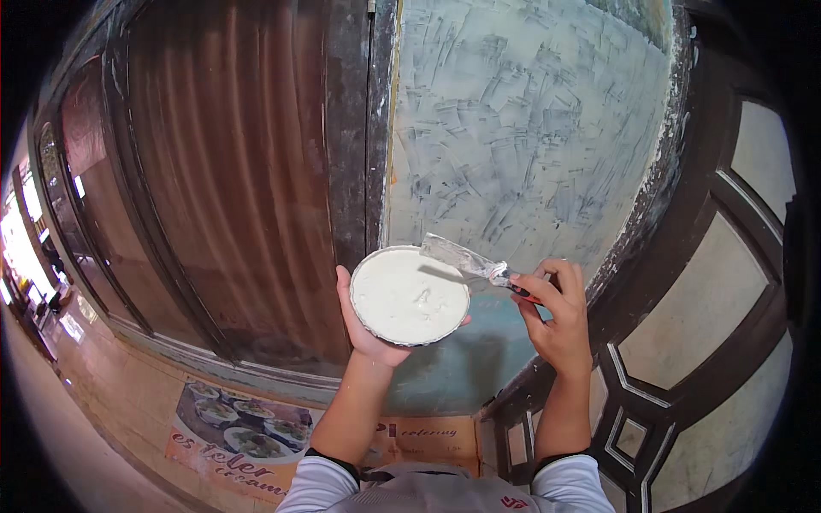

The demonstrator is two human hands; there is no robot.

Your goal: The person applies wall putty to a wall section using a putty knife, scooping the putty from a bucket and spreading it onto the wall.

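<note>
My left hand (374, 339) is wrapped under and around a round tub of white paste (402, 295), its surface slightly rough near the middle. In my right hand (560, 321) is a putty knife (462, 256) with a red and black handle. Its flat blade is smeared with white paste and hovers over the tub's right rim, casting a shadow on the paste. A lump of paste clings where the blade meets the handle. Ahead stands a wall panel (522, 128) covered with uneven whitish strokes over blue-grey; its lower part shows bare blue-green.
A dark-framed window with a brown curtain (231, 171) is to the left. On the right is a dark wooden door (693, 316) with pale inset panels. A printed banner with food pictures (248, 436) lies on the tiled floor (128, 385) below.
</note>
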